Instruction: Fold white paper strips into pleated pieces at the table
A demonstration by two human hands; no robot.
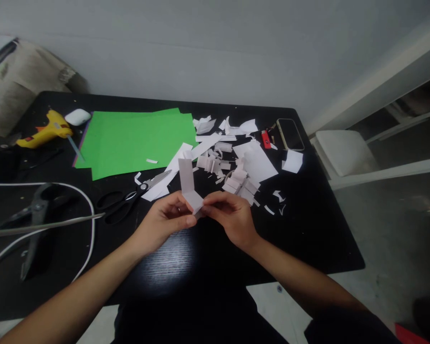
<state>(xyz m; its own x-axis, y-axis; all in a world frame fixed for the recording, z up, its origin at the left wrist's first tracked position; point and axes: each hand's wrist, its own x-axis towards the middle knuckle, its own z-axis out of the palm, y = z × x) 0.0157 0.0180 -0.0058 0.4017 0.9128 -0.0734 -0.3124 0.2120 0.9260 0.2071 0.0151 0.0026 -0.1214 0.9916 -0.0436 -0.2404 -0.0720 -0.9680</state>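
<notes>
Above the front half of the black table, both hands hold one folded piece of white paper. One flap of it stands upright and the lower part is bent into a small box-like shape. My left hand grips its left side between thumb and fingers. At its right edge my right hand pinches the paper with thumb and forefinger. Left of the hands lie black-handled scissors, blades on white paper strips. Beyond my right hand sit folded paper pieces and many white scraps.
Green sheets lie at the back left beside a yellow glue gun and a white rounded case. A white cable loops at the left. A red lighter and a phone lie at the back right.
</notes>
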